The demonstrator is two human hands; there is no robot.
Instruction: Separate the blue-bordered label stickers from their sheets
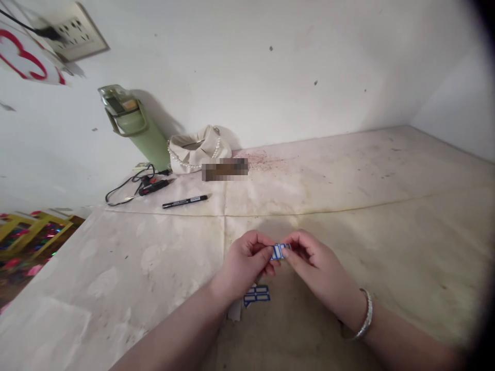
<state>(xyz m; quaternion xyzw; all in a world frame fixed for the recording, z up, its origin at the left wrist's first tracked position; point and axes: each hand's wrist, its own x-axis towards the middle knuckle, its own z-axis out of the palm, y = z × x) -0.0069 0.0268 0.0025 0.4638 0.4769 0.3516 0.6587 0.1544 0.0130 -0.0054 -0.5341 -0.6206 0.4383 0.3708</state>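
Note:
Between my two hands is a small sheet of blue-bordered white labels, held above the table. My left hand pinches its left end between thumb and fingers. On its right end, my right hand closes thumb and fingertips; a silver bracelet circles that wrist. Below my left hand, more blue-bordered labels lie on the table, partly covered by the hand and forearm. A whitish slip sticks out beside them.
A black marker pen lies at the left-middle of the covered table. Behind it are a corded black tool, a green bottle and a cream handbag with a pearl strap. A blurred-out patch sits before the bag. Wall socket at upper left.

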